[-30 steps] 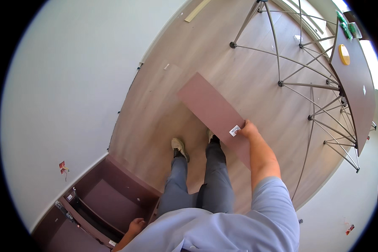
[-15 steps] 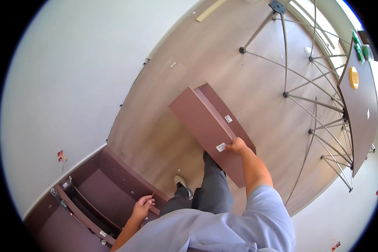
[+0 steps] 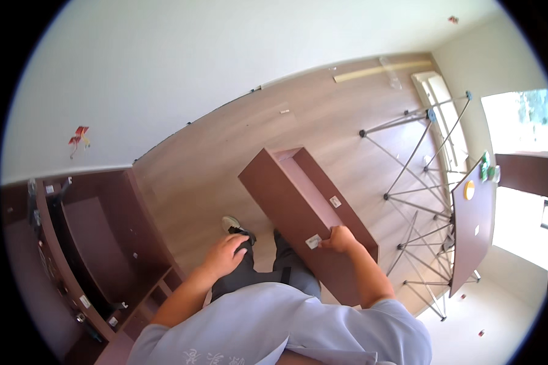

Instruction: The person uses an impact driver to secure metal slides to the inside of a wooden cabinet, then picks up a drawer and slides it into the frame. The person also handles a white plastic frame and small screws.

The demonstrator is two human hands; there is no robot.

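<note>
Currently clamping long reddish-brown drawer box (image 3: 286, 210) in right hand (image 3: 340, 239), thumb and fingers closed over near panel's upper edge, just beside white label (image 3: 313, 241). Holding drawer box slantwise in front of right leg, open side upward. Holding left hand (image 3: 226, 255) over left trouser leg (image 3: 240, 277), fingers loosely apart; cannot tell whether touching cloth. At left, along pale wall (image 3: 164, 79), open brown cabinet (image 3: 117, 201). At right, brown-topped table (image 3: 474, 237) with yellow round object (image 3: 469, 190) on top.
</note>
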